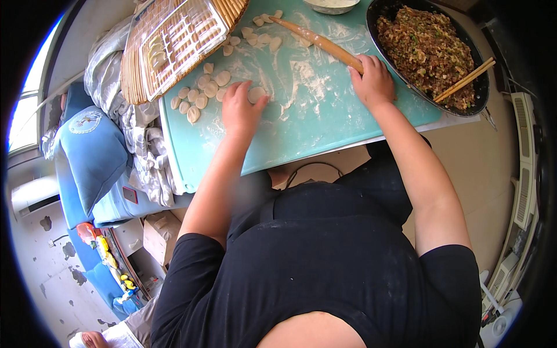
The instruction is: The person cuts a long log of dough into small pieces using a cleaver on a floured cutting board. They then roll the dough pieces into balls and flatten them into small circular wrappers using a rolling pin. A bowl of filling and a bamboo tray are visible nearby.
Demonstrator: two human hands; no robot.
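My right hand [374, 83] is closed around the near end of a wooden rolling pin [316, 39], which lies slantwise on the floured green mat [313, 124]. My left hand [241, 113] rests on the mat with thumb and fingers apart. A small flat dough round [257, 94] lies between that thumb and forefinger; whether they grip it I cannot tell. Just left of this hand several dough pieces [201, 101] are scattered, some touching one another. More dough pieces [264, 39] lie farther off, near the far end of the pin.
A black pan [486, 87] of chopped filling [426, 49], chopsticks [464, 79] across it, stands at the right. At the far left, a woven bamboo tray [130, 72] carries a white divided tray [191, 35] with a few dumplings [156, 51]. A bowl [332, 6] sits at the far edge.
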